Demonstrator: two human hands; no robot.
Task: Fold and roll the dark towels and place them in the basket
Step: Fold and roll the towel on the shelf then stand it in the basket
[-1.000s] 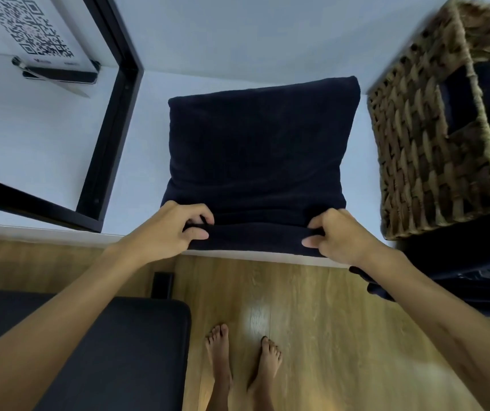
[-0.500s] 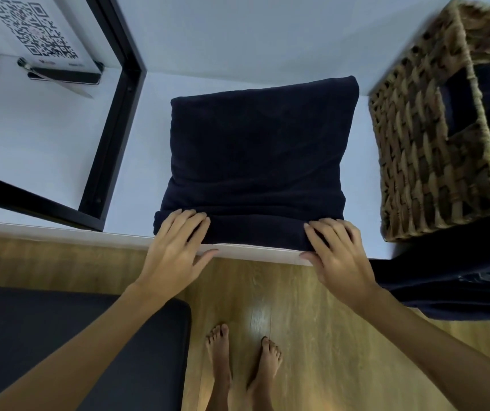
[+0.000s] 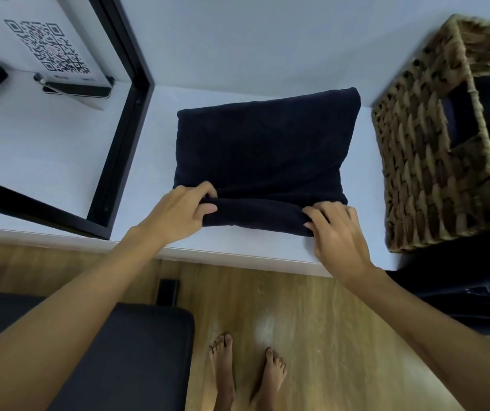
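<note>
Towel (image 3: pixel 263 149) lies folded beside the basket (image 3: pixel 421 161); left hand (image 3: pixel 178 212) and right hand (image 3: pixel 334 229) grip its near roll; next, roll it onward evenly.

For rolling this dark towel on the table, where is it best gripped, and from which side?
Probably the rolled near edge of the towel, at its two ends, coming from the table's front. The thick roll lies crosswise there, where the left hand and right hand already curl round it; the far part lies flat.

A home: bare feet (image 3: pixel 246 372), wicker basket (image 3: pixel 433 137), wood floor (image 3: pixel 312 336).
</note>
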